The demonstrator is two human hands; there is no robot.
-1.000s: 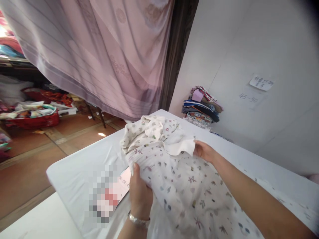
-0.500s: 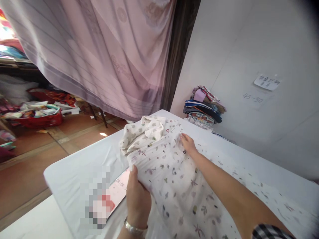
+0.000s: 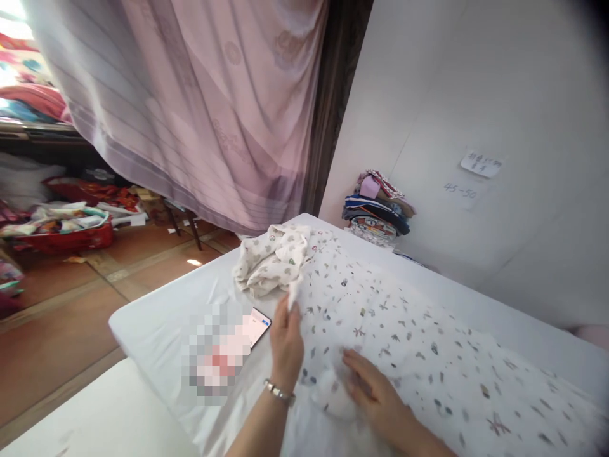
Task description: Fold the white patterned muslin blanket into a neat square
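Since the earlier frame the cloth (image 3: 404,330) has dropped from a lifted bundle to lie spread over the table (image 3: 152,324), from its left edge toward the near right corner. The right hand (image 3: 375,397) has drawn back to rest flat on it, fingers spread. The left hand (image 3: 287,339) pinches a raised fold by the phone (image 3: 254,325); keeping that taut while the palm strokes outward should best smooth this thin, soft, crinkled print.

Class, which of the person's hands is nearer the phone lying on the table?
Left. The left hand is just right of the phone, pinching the printed cloth; the right hand rests flat on that cloth, farther right.
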